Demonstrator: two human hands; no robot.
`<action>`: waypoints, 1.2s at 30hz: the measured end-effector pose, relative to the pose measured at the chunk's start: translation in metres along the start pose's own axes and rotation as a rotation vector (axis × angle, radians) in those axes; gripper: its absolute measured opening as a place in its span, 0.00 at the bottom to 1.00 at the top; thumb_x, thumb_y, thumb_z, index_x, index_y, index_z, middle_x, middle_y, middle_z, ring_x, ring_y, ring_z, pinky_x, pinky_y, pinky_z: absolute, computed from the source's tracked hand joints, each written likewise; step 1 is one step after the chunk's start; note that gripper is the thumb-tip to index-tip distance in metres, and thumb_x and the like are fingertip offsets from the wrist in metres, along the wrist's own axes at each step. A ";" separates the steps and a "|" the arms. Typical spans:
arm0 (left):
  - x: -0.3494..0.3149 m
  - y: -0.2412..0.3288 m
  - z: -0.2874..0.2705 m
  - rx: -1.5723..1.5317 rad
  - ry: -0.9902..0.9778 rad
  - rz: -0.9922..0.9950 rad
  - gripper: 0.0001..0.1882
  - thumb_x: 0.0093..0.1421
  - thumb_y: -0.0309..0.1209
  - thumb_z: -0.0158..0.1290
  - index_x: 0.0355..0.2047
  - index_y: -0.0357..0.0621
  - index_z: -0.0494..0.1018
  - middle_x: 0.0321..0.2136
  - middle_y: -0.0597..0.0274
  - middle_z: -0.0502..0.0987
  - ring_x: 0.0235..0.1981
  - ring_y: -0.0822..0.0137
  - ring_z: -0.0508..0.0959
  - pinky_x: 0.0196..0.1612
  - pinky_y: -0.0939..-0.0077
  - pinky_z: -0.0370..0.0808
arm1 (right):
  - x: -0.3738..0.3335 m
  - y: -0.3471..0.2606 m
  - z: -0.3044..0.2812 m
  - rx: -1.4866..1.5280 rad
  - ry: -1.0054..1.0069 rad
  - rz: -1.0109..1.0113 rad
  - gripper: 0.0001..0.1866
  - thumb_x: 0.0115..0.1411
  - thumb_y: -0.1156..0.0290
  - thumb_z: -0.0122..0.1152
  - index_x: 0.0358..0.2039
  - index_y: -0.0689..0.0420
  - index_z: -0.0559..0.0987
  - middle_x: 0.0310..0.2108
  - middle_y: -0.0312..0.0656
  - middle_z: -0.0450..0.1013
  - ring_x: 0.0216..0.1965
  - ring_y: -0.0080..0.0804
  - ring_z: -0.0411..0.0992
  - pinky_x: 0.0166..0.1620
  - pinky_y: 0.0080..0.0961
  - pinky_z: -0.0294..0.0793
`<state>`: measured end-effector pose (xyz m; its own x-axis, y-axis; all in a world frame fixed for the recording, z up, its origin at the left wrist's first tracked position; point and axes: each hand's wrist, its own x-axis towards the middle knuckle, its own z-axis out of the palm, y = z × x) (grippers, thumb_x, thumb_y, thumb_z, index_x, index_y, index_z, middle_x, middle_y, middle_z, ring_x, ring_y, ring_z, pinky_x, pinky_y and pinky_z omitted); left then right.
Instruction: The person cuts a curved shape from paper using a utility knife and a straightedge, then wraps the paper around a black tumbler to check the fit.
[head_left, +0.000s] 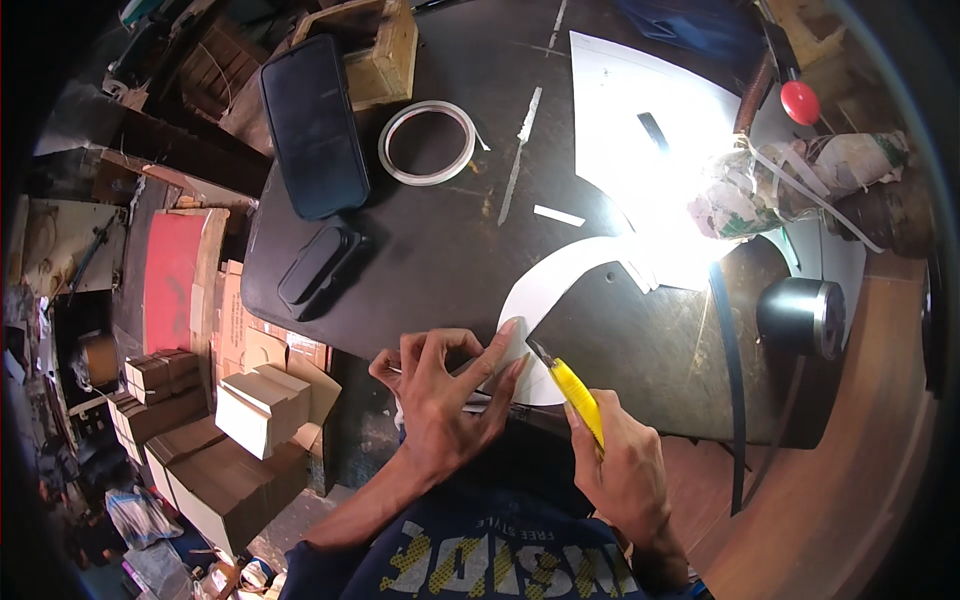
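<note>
- While you lean over the dark table [440,250], the wooden box [385,45] at its far edge stands open, and you cannot tell what is inside it.
- Your left hand [445,385] is spread, fingers pressing flat on the curved white card piece [545,290] at the table's near edge (index and middle fingertips lie right beside the blade).
- Your right hand [625,470] is clenched round the yellow utility knife [572,385], its tip touching the white card just by your left fingertips.
- A larger white sheet [640,130] lies farther back on the right under strong glare, with thin white offcut strips [522,150] near it.
- A roll of clear tape [427,142] lies flat between the wooden box and the strips.
- A dark phone [313,125] lies left of the tape, and a smaller dark case [312,268] sits nearer to you at the table's left rim.
- A paper-wrapped bundle [800,185] lies at the right, with a dark metal cylinder [800,317] below it.
- Below the table on your left, plain brown cardboard boxes [215,460] are stacked on the floor, with a flat red panel [172,265] beyond them.
</note>
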<state>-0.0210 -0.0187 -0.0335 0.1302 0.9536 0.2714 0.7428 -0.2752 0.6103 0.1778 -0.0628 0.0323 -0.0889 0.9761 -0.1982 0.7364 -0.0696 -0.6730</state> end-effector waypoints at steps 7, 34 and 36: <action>0.001 -0.004 0.002 -0.072 0.064 0.021 0.22 0.52 0.34 0.74 0.49 0.60 0.88 0.34 0.73 0.73 0.40 0.65 0.69 0.49 0.57 0.54 | 0.005 -0.001 -0.001 -0.073 -0.056 -0.015 0.11 0.72 0.68 0.61 0.42 0.63 0.73 0.28 0.54 0.78 0.24 0.56 0.80 0.26 0.43 0.79; -0.003 -0.005 0.003 0.108 0.063 0.084 0.23 0.51 0.38 0.73 0.50 0.63 0.88 0.36 0.72 0.69 0.44 0.65 0.66 0.50 0.55 0.52 | 0.018 -0.012 -0.017 -0.286 -0.244 0.035 0.12 0.71 0.67 0.62 0.42 0.59 0.69 0.26 0.48 0.77 0.23 0.51 0.80 0.25 0.44 0.80; -0.005 -0.008 0.007 0.116 0.100 0.091 0.23 0.50 0.39 0.72 0.50 0.64 0.88 0.36 0.71 0.69 0.44 0.64 0.66 0.50 0.55 0.52 | 0.019 -0.013 -0.019 -0.282 -0.258 0.029 0.12 0.71 0.67 0.61 0.42 0.60 0.69 0.25 0.48 0.77 0.22 0.51 0.80 0.25 0.45 0.80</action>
<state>-0.0229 -0.0201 -0.0452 0.1390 0.9067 0.3982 0.8026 -0.3387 0.4911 0.1793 -0.0394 0.0504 -0.2050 0.8880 -0.4116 0.8933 -0.0021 -0.4494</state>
